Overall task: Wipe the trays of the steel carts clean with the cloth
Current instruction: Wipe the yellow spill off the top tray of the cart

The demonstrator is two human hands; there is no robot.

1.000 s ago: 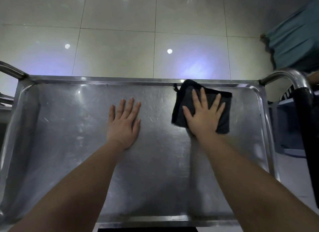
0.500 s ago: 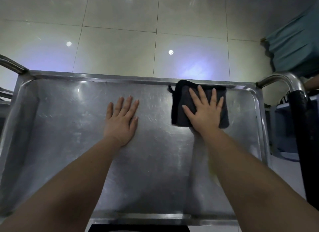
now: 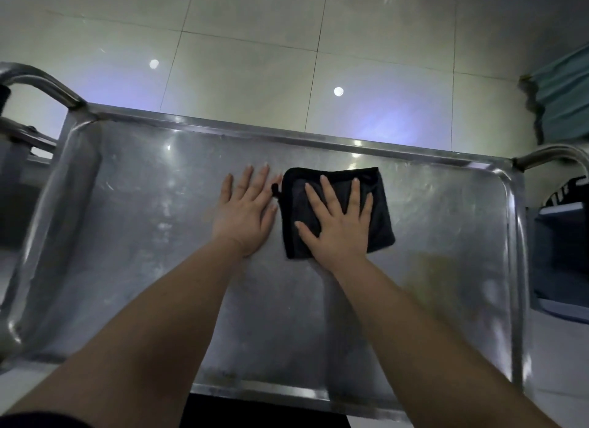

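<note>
A steel cart tray [image 3: 134, 243] with raised rims fills the view below me. A folded black cloth [image 3: 381, 211] lies flat on it near the far rim, a little right of the middle. My right hand [image 3: 338, 223] presses on the cloth with straight, spread fingers. My left hand [image 3: 245, 211] rests flat on the bare steel just left of the cloth, fingers straight, its little finger almost touching the cloth's edge.
Curved steel handles rise at the cart's left end [image 3: 41, 83] and right end [image 3: 561, 153]. A dark padded seat or bin [image 3: 561, 255] stands right of the cart. Teal fabric [image 3: 564, 99] hangs at the far right. Glossy floor tiles [image 3: 255, 45] lie beyond.
My right hand has slid the cloth leftward along the far rim until it lies beside my left hand. The left hand has stayed flat on the tray.
</note>
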